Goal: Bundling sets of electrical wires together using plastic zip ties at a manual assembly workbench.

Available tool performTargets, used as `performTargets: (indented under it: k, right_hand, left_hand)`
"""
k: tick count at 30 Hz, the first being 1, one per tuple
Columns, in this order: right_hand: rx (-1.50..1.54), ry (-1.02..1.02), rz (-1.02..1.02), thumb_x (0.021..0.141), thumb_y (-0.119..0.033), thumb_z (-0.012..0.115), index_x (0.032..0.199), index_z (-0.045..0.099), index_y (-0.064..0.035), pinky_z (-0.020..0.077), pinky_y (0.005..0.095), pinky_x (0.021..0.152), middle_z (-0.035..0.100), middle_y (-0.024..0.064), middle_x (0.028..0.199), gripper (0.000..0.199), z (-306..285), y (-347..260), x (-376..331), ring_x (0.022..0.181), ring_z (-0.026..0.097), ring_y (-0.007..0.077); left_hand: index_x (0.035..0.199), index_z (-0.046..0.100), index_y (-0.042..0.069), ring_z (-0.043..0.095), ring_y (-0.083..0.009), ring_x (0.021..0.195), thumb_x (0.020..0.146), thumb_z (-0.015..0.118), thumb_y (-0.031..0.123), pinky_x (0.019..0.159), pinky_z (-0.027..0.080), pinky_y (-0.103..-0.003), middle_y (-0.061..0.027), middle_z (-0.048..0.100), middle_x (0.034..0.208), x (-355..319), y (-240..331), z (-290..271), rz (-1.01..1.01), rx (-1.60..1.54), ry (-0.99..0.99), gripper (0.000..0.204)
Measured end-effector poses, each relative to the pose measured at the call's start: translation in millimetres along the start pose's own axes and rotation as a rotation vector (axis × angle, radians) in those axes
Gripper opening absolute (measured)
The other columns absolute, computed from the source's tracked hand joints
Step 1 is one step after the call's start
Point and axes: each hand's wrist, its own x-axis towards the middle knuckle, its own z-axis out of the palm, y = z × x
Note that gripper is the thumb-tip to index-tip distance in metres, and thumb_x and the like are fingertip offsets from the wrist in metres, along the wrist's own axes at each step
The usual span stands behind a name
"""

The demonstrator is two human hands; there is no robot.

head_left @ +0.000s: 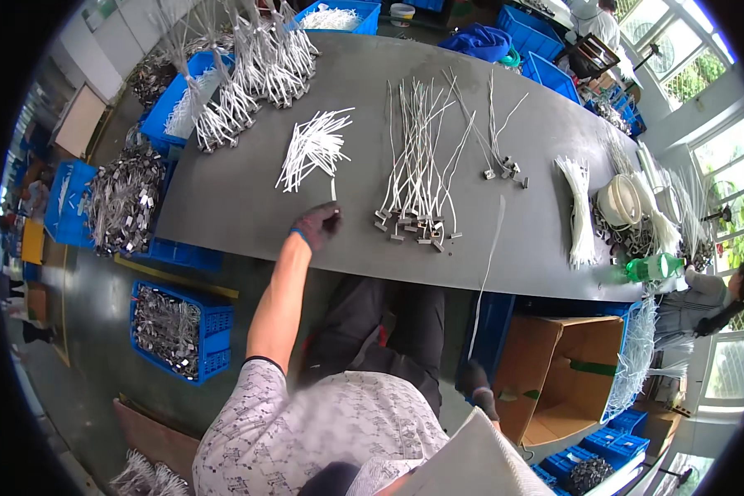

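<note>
Our left grip [318, 223] pinches one white tie [333, 192], long axis pointing far toward the tie pile [314, 149] on the counter [240, 207]. Right grip [479, 388] hangs low, holding a long strand [489, 264].

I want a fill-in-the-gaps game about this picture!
1. The left hand pinches one white ____ at the table edge.
2. The crates on the floor are ____ in colour.
3. The open cardboard box sits ____ the table.
4. The bottle is ____.

Missing words: tie; blue; below; green
</note>
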Motion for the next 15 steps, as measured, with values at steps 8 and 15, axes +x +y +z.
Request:
performTargets:
  k: [8, 15]
  right_hand:
    - [-0.335, 0.131, -0.335, 0.085, -0.011, 0.062, 0.104, 0.068, -0.0079, 0.0529, 0.0489, 0.079, 0.067, 0.0176, 0.098, 0.020, 39, 20, -12, 0.091, 0.065, 0.0410]
    - [-0.154, 0.094, -0.071, 0.091, -0.016, 0.056, 0.107, 0.067, -0.0104, 0.0540, 0.0511, 0.081, 0.067, 0.0209, 0.105, 0.020, -42, -79, -36, 0.099, 0.066, 0.0432]
  left_hand:
    - [0.106, 0.063, 0.002, 0.072, -0.0247, 0.082, 0.096, 0.064, 0.012, 0.073, 0.063, -0.039, -0.0132, 0.070, 0.094, -34, -118, 161, 0.028, 0.113, -0.350, 0.014]
    - [0.103, 0.057, 0.002, 0.073, -0.0234, 0.069, 0.102, 0.056, 0.013, 0.062, 0.063, -0.036, -0.0136, 0.071, 0.088, -78, -107, 244, 0.520, 0.052, -0.130, 0.011]
